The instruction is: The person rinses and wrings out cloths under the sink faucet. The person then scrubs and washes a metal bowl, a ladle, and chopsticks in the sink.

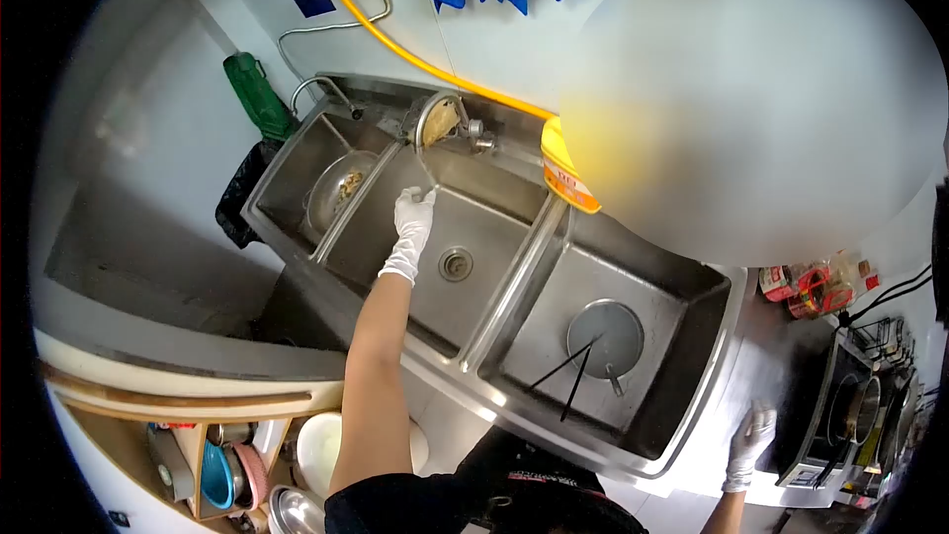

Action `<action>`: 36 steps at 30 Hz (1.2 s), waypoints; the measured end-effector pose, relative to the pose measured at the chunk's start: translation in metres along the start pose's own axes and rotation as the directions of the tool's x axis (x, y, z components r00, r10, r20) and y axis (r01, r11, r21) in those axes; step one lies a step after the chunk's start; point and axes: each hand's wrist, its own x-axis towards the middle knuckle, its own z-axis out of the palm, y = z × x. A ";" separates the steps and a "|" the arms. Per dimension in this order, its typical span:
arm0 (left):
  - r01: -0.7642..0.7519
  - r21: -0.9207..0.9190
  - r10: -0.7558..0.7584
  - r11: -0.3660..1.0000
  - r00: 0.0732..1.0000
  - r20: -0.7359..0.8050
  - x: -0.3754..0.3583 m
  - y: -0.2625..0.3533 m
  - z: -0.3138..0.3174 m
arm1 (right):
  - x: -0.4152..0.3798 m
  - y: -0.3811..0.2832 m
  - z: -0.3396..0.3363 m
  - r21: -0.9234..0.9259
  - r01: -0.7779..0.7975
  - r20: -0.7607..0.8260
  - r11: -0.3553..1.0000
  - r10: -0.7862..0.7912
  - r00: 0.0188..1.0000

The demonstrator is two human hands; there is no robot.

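My left hand [411,225], in a white glove, reaches over the middle sink basin [474,227], its fingers loosely bent and apart, with nothing visible in them. Just beyond it, a round metal strainer [439,123] with brownish matter sits at the sink's back ledge beside a tap. My right hand [753,443], also white-gloved, is at the lower right by the metal counter [717,391]. Its fingers are loosely spread and I see nothing held. In the right basin lies a round metal pan [605,336] with two black chopsticks [571,376] across it.
A bowl with food scraps [341,190] lies in the left basin. A yellow container [568,178] stands on the sink's back edge, below a yellow hose [415,61]. Bottles [816,287] and a black appliance [816,415] are at right. A large blurred patch hides the upper right.
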 end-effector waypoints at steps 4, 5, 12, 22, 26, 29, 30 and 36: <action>-0.106 0.141 0.127 0.984 0.981 -0.145 0.043 0.043 0.014 | 0.000 -0.051 0.045 0.150 -0.056 0.103 0.987 0.040 0.994; -0.197 0.198 0.232 0.960 0.958 -0.171 0.057 0.046 0.021 | -0.002 -0.061 0.055 0.157 -0.041 0.156 0.987 0.016 0.988; -0.356 0.410 0.454 0.840 0.874 -0.172 0.130 0.049 0.052 | 0.026 -0.149 0.112 0.249 -0.139 0.390 0.958 0.032 0.920; 0.145 -0.609 -0.143 0.780 0.988 0.053 0.001 0.038 0.002 | 0.085 -0.224 0.179 0.391 -0.319 0.525 0.863 0.075 0.848; 0.218 -0.392 0.044 0.894 0.827 0.561 -0.161 0.064 -0.007 | 0.060 -0.264 0.235 0.637 -0.740 0.753 0.213 0.029 0.657; -0.023 -0.338 0.289 0.941 0.573 0.767 -0.247 0.068 0.000 | 0.064 -0.292 0.232 0.617 -0.775 0.785 -0.136 0.029 0.619; 0.088 -0.367 0.271 0.926 0.520 0.810 -0.272 0.064 0.006 | 0.064 -0.285 0.227 0.578 -0.800 0.815 -0.164 0.075 0.574; -0.246 0.082 0.029 0.966 0.419 0.908 -0.323 0.028 0.078 | 0.022 -0.149 0.280 0.364 -0.706 0.536 0.607 0.484 0.692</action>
